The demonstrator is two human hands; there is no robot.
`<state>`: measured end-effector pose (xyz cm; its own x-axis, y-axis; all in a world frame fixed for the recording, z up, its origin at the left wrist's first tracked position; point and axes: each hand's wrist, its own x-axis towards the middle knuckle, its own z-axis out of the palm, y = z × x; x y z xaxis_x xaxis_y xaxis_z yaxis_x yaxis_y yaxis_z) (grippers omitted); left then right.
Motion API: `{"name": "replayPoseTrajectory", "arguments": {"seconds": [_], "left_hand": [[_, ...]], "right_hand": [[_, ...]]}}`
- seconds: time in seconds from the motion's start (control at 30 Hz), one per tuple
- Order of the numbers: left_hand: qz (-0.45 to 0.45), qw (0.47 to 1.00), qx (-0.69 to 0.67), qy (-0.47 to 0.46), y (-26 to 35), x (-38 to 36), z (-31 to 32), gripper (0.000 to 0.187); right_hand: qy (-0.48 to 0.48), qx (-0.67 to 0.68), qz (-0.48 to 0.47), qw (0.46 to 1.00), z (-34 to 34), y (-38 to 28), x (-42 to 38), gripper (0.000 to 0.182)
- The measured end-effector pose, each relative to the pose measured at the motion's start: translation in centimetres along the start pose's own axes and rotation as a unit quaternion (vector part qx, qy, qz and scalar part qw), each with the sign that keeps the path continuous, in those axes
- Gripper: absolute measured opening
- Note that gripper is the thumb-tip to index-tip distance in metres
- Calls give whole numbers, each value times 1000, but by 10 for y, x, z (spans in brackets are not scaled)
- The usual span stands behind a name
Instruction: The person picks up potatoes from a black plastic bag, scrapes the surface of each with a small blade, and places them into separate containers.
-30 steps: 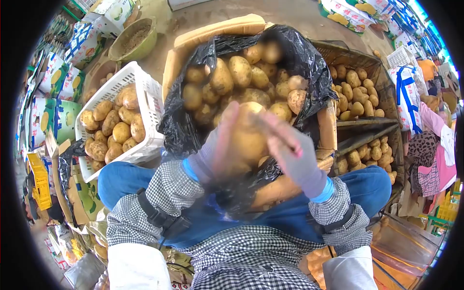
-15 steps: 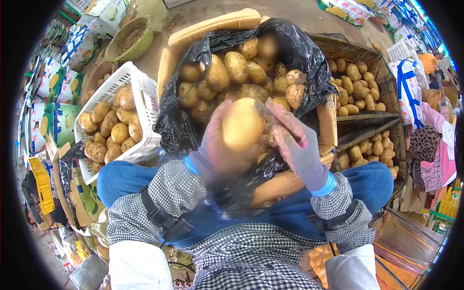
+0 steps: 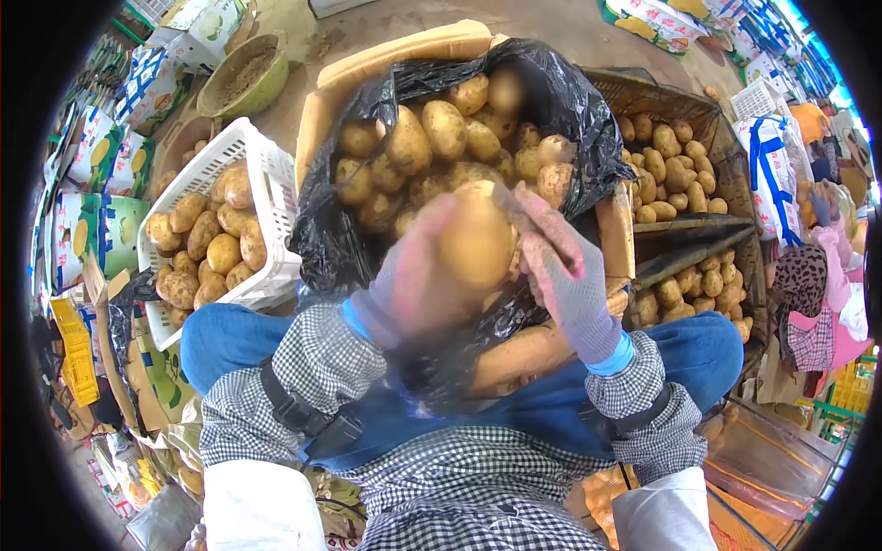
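My gloved left hand [image 3: 418, 266], smeared by motion, is closed around a large pale potato [image 3: 478, 246] above the lined box. Against the potato's upper right side is my gloved right hand [image 3: 562, 266], its fingers pressed together at a small dark, flat thing [image 3: 503, 198] whose kind I cannot make out. Below and beyond both hands, several potatoes [image 3: 407, 140] with dirt on their skins fill a black plastic bag [image 3: 593, 124]. The bag lines a cardboard box [image 3: 404, 53] between my knees.
A white plastic basket [image 3: 277, 207] of potatoes stands at the left. Dark crates [image 3: 684, 228] with more potatoes are at the right. Behind the basket sits a green basin [image 3: 276, 87]. Printed cartons [image 3: 124, 234] line the left side. Another person in pink [image 3: 836, 266] is at far right.
The potato in my left hand has turned and shifted slightly right and down. My right hand stays close against it. At far right, the other person's arm has come into view.
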<state>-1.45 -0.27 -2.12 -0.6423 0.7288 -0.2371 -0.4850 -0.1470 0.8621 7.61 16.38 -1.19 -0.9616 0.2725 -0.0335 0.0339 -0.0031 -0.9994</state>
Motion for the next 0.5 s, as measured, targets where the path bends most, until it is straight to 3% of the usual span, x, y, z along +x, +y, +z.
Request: {"name": "replayPoseTrajectory", "arguments": {"seconds": [0.13, 0.2, 0.3, 0.4, 0.43, 0.5], "left_hand": [[35, 998, 19, 49, 13, -1, 18, 64], [105, 980, 152, 70, 2, 3, 11, 69], [184, 932, 300, 91, -2, 4, 7, 70], [265, 857, 432, 91, 0, 4, 0, 70], [279, 847, 443, 92, 3, 3, 0, 70], [291, 843, 440, 101, 8, 2, 3, 69]], "right_hand": [[28, 22, 20, 999, -4, -8, 5, 47], [43, 22, 19, 999, -4, -6, 4, 47], [-9, 44, 51, 998, 1, -19, -6, 47], [-78, 17, -178, 981, 0, 7, 1, 47], [-45, 80, -140, 986, 3, 8, -1, 43], [39, 40, -98, 994, 1, -1, 2, 41]]}}
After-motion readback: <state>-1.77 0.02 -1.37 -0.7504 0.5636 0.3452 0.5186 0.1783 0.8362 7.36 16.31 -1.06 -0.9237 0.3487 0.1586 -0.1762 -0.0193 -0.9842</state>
